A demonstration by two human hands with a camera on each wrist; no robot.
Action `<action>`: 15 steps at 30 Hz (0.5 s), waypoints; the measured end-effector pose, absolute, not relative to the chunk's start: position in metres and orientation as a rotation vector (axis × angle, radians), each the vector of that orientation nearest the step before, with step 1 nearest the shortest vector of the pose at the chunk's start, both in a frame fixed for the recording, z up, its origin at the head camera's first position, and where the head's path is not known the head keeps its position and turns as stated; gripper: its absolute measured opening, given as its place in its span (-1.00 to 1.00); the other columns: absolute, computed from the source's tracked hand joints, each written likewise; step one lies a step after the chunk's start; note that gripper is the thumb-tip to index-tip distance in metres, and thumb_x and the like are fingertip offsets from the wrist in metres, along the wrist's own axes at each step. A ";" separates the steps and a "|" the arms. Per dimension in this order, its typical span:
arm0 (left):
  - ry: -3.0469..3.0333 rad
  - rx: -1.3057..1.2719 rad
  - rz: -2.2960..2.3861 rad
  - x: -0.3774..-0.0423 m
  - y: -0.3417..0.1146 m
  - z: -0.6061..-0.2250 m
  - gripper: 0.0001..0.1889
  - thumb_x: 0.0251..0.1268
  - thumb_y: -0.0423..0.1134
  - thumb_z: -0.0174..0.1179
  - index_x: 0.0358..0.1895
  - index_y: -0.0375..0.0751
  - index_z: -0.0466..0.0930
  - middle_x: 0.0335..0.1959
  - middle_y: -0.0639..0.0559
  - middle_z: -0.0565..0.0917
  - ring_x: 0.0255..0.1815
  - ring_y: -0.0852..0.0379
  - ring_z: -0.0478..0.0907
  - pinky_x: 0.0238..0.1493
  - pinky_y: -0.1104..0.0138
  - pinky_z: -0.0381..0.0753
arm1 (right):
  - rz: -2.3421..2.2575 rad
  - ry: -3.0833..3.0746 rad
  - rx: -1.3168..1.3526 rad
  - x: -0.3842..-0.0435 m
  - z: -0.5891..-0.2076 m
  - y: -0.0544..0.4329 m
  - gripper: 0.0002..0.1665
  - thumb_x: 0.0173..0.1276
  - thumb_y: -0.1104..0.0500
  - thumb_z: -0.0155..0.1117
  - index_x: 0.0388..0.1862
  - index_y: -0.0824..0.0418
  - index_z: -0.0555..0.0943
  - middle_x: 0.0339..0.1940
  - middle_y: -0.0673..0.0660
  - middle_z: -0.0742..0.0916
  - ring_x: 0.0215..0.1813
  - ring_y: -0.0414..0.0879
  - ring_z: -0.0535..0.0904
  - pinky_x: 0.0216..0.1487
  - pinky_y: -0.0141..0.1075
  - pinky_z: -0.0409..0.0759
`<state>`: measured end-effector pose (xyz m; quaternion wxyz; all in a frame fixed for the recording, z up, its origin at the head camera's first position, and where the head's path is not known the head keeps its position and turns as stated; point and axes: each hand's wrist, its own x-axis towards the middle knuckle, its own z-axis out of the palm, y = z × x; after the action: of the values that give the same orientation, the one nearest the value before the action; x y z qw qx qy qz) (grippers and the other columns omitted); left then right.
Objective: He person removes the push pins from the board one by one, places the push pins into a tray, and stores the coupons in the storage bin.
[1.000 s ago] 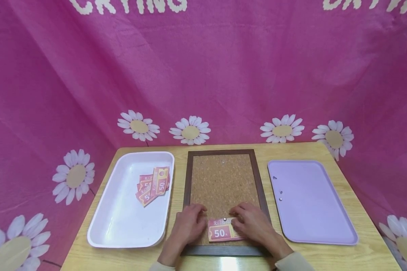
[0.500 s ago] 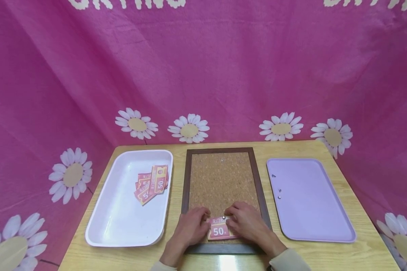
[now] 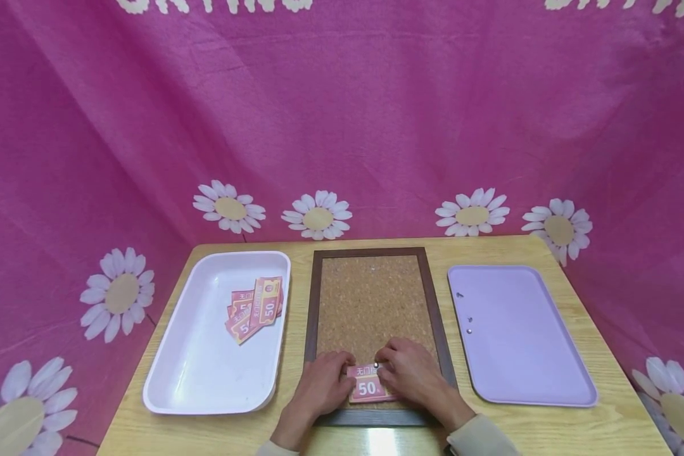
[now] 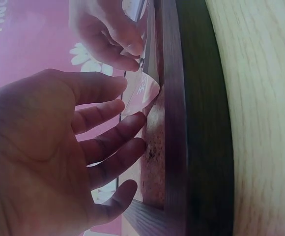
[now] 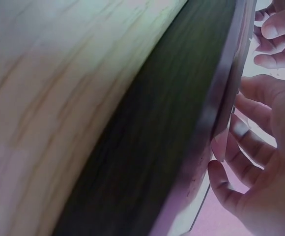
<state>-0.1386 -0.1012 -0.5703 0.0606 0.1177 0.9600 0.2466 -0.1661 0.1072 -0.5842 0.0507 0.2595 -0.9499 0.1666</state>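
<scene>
A red-and-yellow paper coupon (image 3: 368, 387) marked 50 lies at the near end of the framed cork board (image 3: 376, 297). In the left wrist view its near edge curls up off the cork. My right hand (image 3: 413, 373) pinches a silver pushpin (image 3: 376, 365) at the coupon's upper edge, its fingers covering the coupon's right part. My left hand (image 3: 325, 383) is at the coupon's left edge, thumb and index fingertips right at the paper. In the left wrist view the other fingers of the left hand (image 4: 98, 132) are spread and loosely bent over the cork.
On the left stands a white tray (image 3: 205, 380) with several similar coupons (image 3: 256, 310) overlapping inside it. A purple tray (image 3: 530, 342) on the right holds a few pushpins (image 3: 470, 331) along its left side. A pink curtain (image 3: 376, 126) with daisies hangs behind the wooden table (image 3: 507, 437).
Both hands have drawn closer together over the coupon. The right fingers have moved left onto the pushpin, and the left fingertips have come to the coupon's left edge. The view has shifted slightly.
</scene>
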 end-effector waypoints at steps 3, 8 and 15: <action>2.905 0.358 0.743 -0.138 -0.101 -0.570 -0.73 0.07 -0.10 0.21 -0.10 0.04 0.62 -0.26 0.18 0.65 -0.15 0.15 0.51 -0.27 0.27 0.29 | 0.504 -2.877 0.803 -0.166 -0.585 0.106 -0.88 0.10 0.04 0.38 -0.34 -0.06 0.74 -0.41 -0.15 0.59 -0.35 -0.24 0.48 -0.28 -0.26 0.46; 2.886 0.340 0.750 -0.138 -0.101 -0.570 -0.73 0.08 -0.10 0.23 -0.10 0.05 0.62 -0.24 0.18 0.65 -0.15 0.15 0.49 -0.26 0.28 0.28 | 0.511 -2.863 0.820 -0.167 -0.584 0.104 -0.89 0.10 0.07 0.38 -0.35 -0.06 0.75 -0.43 -0.16 0.57 -0.37 -0.25 0.44 -0.30 -0.26 0.43; 2.886 0.351 0.761 -0.138 -0.103 -0.568 -0.72 0.09 -0.10 0.22 -0.09 0.04 0.61 -0.25 0.18 0.64 -0.14 0.15 0.49 -0.26 0.28 0.29 | 0.502 -2.874 0.807 -0.169 -0.585 0.104 -0.91 0.10 0.04 0.39 -0.36 -0.09 0.75 -0.44 -0.18 0.56 -0.38 -0.26 0.42 -0.31 -0.29 0.41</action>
<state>-0.1381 -0.1026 -0.5684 0.0679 0.1166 0.9581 0.2525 -0.1692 0.1036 -0.5854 0.0574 0.2661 -0.9479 0.1656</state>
